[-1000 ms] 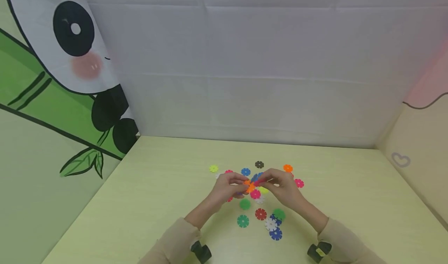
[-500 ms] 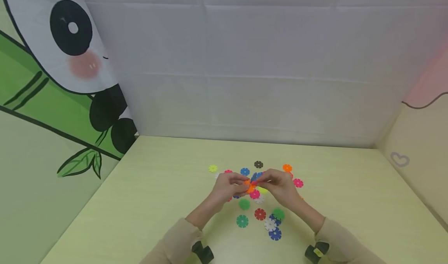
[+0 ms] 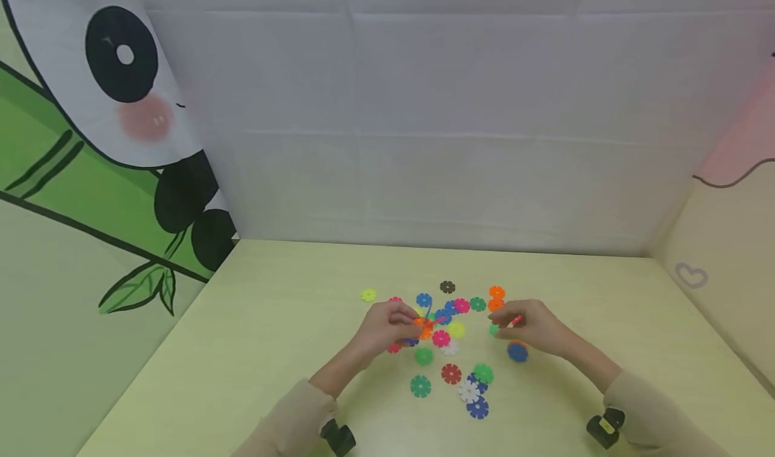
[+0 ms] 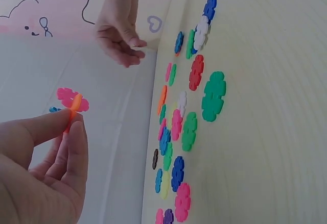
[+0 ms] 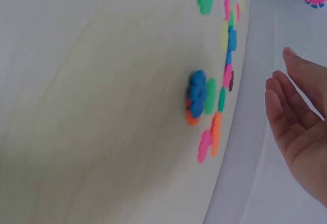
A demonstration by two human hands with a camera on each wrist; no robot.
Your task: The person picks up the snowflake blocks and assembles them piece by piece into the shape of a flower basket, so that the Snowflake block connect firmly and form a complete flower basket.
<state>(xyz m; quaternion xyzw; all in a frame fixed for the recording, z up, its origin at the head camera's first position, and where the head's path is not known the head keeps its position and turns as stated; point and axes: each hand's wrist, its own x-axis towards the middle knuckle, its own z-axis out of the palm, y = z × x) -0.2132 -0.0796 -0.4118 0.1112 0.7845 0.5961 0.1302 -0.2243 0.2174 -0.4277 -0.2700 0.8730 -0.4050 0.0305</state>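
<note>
My left hand (image 3: pixel 384 328) pinches an orange notched plastic disc (image 4: pixel 76 103) between thumb and fingers, above the table. Slotted onto that disc are a pink disc (image 4: pixel 65 95) and a blue disc (image 4: pixel 54 109), both standing out at angles. The right hand (image 5: pixel 301 122) hovers to the right with nothing between its loosely bent fingers and thumb. Below it in the head view lie a blue disc (image 3: pixel 517 353) over an orange one, and a partly covered green disc (image 3: pixel 494 330).
Several notched discs lie scattered over the pale table (image 3: pixel 290 295), among them a red disc (image 3: pixel 451 374), a white disc (image 3: pixel 469 391) and a black disc (image 3: pixel 447 287). A white backdrop (image 3: pixel 393 107) rises behind the table, with a printed side panel (image 3: pixel 66 241) at left.
My right hand has left the joined discs and moved right, its fingers parting. The left hand has shifted slightly left, still holding the orange disc with the pink and blue ones attached.
</note>
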